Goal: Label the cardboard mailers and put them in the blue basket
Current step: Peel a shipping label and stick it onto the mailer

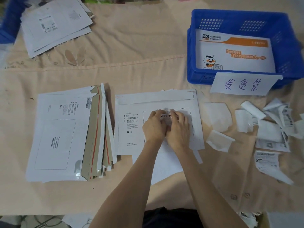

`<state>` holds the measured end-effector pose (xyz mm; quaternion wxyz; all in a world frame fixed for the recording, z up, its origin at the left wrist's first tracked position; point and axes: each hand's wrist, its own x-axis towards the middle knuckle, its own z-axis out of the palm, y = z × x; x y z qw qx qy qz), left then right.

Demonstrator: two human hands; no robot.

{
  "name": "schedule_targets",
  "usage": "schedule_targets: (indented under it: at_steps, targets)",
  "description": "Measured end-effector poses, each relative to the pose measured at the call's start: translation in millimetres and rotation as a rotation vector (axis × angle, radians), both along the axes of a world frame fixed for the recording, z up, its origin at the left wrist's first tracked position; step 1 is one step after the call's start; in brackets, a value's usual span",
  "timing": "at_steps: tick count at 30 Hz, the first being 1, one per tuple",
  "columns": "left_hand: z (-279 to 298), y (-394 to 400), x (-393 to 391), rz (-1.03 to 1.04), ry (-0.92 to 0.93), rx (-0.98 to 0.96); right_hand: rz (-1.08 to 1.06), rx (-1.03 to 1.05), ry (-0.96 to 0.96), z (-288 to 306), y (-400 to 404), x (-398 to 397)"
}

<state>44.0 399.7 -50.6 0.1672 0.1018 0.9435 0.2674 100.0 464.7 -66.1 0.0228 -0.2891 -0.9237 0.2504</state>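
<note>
Head-worn view, facing forward and down, close over table [148, 46]

Mailer stack [62, 134] left — basket [243, 23] far right

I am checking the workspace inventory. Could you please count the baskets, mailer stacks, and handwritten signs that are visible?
Blue basket: 1, with a second blue container cut off at top left, so 2
Mailer stacks: 3 (top left, left, centre under the hands)
Handwritten sign: 1
Total: 6
</note>
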Motion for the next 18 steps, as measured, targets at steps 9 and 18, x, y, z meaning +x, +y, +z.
schedule_targets:
  at_steps: [9,18]
  targets:
    - [-11,-17,7,-0.019,-0.056,0.021,0.036,0.011,-0.137,1,11,2]
    - [-18,-27,18,-0.154,-0.112,0.205,-0.190,-0.469,-0.154,16,39,19]
